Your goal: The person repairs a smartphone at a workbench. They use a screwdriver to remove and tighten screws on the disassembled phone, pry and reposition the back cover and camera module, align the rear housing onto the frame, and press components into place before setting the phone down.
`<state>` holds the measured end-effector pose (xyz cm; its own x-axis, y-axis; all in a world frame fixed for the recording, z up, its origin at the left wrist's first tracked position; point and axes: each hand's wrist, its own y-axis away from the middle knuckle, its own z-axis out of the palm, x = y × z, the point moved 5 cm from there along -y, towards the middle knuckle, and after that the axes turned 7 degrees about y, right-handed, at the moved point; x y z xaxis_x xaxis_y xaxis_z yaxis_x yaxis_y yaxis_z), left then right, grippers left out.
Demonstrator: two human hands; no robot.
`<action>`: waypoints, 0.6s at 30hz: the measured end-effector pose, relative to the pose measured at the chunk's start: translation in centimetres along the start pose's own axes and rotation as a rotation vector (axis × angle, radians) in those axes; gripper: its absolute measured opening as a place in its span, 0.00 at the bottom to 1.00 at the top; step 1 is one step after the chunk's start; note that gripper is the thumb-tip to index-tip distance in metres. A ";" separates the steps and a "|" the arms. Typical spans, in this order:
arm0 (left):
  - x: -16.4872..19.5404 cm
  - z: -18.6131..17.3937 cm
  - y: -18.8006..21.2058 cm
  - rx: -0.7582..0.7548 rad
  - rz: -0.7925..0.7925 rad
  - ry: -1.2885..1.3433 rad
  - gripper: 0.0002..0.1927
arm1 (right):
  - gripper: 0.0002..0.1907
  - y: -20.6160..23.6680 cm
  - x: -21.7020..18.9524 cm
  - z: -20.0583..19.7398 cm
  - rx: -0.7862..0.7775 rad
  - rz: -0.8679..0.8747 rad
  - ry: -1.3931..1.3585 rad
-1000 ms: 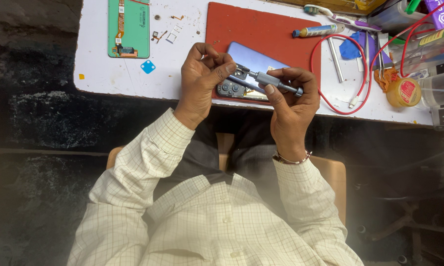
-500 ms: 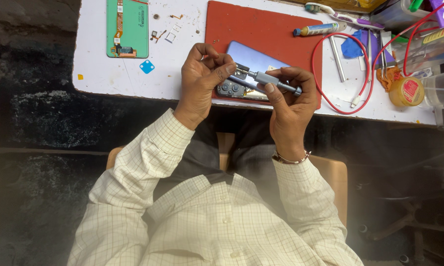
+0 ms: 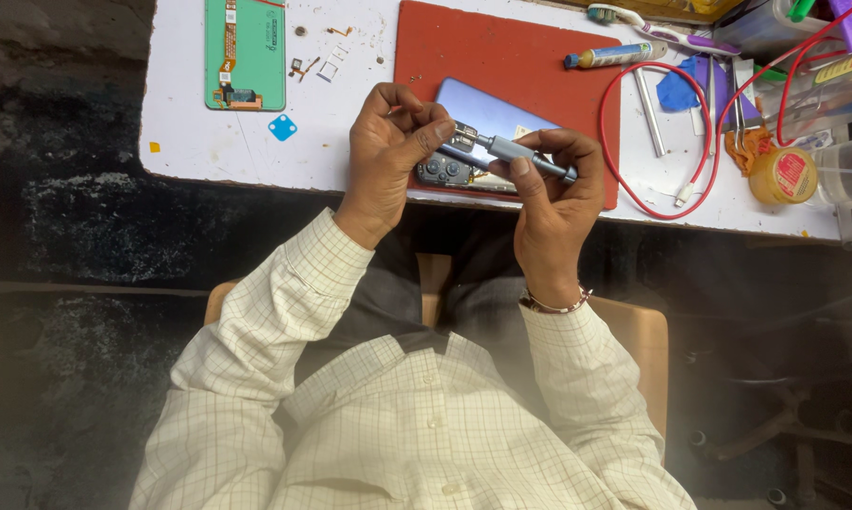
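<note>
A blue-backed phone (image 3: 487,118) lies on a red mat (image 3: 516,66) at the near edge of the white table (image 3: 350,142). My right hand (image 3: 553,194) grips a grey screwdriver (image 3: 525,156), whose tip points left toward the phone's camera end. My left hand (image 3: 393,151) pinches a small metal part (image 3: 464,132) at that tip, just above the phone's camera cluster (image 3: 442,172). Both hands hover over the phone's near end.
A green phone screen panel (image 3: 247,42) lies at the table's left, with a blue square sticker (image 3: 281,127) and small loose parts beside it. At the right are a red cable (image 3: 672,179), a glue tube (image 3: 615,57), a metal rod (image 3: 650,113) and a yellow jar (image 3: 783,175).
Both hands keep the same hold on the screwdriver and the small part over the phone. Only the camera view shifts slightly.
</note>
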<state>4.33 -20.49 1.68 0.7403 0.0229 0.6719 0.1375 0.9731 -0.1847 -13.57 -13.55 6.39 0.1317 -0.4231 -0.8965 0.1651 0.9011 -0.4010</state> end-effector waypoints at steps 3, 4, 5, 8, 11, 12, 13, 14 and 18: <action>-0.2 -0.1 -0.1 -0.001 -0.003 -0.011 0.16 | 0.14 -0.1 0.2 -0.3 0.024 0.010 -0.001; -0.1 -0.2 -0.1 0.000 -0.005 -0.014 0.15 | 0.14 -0.1 0.2 -0.4 0.026 0.008 0.001; 0.0 -0.3 -0.2 0.000 -0.007 -0.016 0.14 | 0.14 -0.1 0.2 -0.5 0.027 0.006 0.002; 1.3 -0.5 -0.7 -0.032 0.095 -0.116 0.14 | 0.14 -0.1 0.1 -0.8 0.044 -0.010 0.037; 3.2 0.1 -1.3 -0.214 0.355 -1.050 0.28 | 0.15 -0.2 0.1 -1.2 0.062 0.002 0.008; 3.1 0.2 -1.8 -0.255 0.348 -1.157 0.34 | 0.14 -0.3 0.1 -1.3 0.070 0.000 0.010; 3.0 0.2 -2.3 -0.294 0.340 -1.264 0.41 | 0.14 -0.4 0.1 -1.5 0.077 0.000 0.012; 2.8 0.3 -2.8 -0.332 0.329 -1.372 0.48 | 0.14 -0.5 0.1 -1.6 0.082 0.002 0.013; 2.0 -0.2 -4.1 -0.342 0.159 -1.450 0.49 | 0.15 -0.8 -0.2 -2.4 0.107 -0.016 0.015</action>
<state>5.39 -24.50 3.61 -0.4885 0.5207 0.7001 0.4150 0.8445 -0.3385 -16.10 -13.94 6.46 0.1140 -0.4352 -0.8931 0.2703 0.8786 -0.3936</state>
